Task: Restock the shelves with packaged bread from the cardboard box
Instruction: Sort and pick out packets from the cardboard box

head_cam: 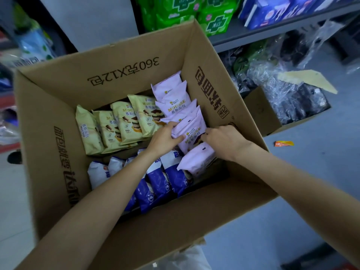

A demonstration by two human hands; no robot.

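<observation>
A large open cardboard box (pixel 58 106) stands on the floor and fills the view. Inside it, pale yellow mousse bread packs (pixel 124 123) stand in a row at the back left. Pink-purple bread packs (pixel 175 94) line the right side, and blue-and-white packs (pixel 157 184) fill the front. Both my arms reach down into the box. My left hand (pixel 165 137) grips the left edge of one pink-purple pack (pixel 191 133). My right hand (pixel 222 141) pinches the right edge of that same pack.
A grey shelf (pixel 272 30) at the back right carries green packs (pixel 214 18) and blue packs (pixel 272 10). Below it sit clear plastic bags (pixel 272 75) and a smaller cardboard box (pixel 261 112) of dark goods. An orange wrapper (pixel 283 143) lies on the grey floor.
</observation>
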